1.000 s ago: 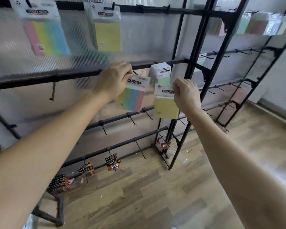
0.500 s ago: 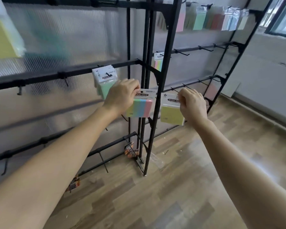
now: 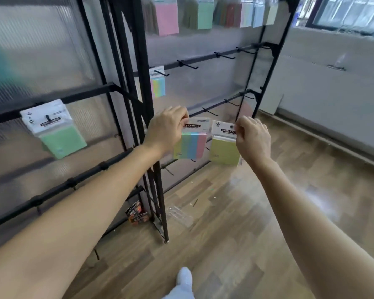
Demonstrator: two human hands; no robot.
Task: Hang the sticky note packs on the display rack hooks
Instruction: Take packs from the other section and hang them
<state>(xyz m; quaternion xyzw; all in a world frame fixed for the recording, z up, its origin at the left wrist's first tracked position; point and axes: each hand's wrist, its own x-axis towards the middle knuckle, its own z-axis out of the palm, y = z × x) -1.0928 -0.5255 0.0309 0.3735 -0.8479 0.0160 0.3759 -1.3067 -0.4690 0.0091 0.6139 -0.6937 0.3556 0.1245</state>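
Your left hand (image 3: 167, 128) pinches a rainbow-striped sticky note pack (image 3: 190, 145) by its header; your right hand (image 3: 252, 137) pinches a yellow pack (image 3: 224, 149). Neither is hung yet, though empty hooks (image 3: 209, 112) sit just behind. Farther off, a hung striped pack (image 3: 158, 85) and the top row of packs (image 3: 166, 16) are done.

At the centre of the frame, a left hand (image 3: 166, 128) pinched the header of a striped multicolour pack (image 3: 190, 145) of sticky notes. Just to its right, a right hand (image 3: 252, 139) pinched a yellow pack (image 3: 224, 151). Both packs hung in front of a black display rack (image 3: 138, 83). A green pack (image 3: 58, 134) hung on a hook at middle left. A row of packs (image 3: 203, 14) lined the top edge, and a wooden floor (image 3: 225, 234) filled the lower frame.
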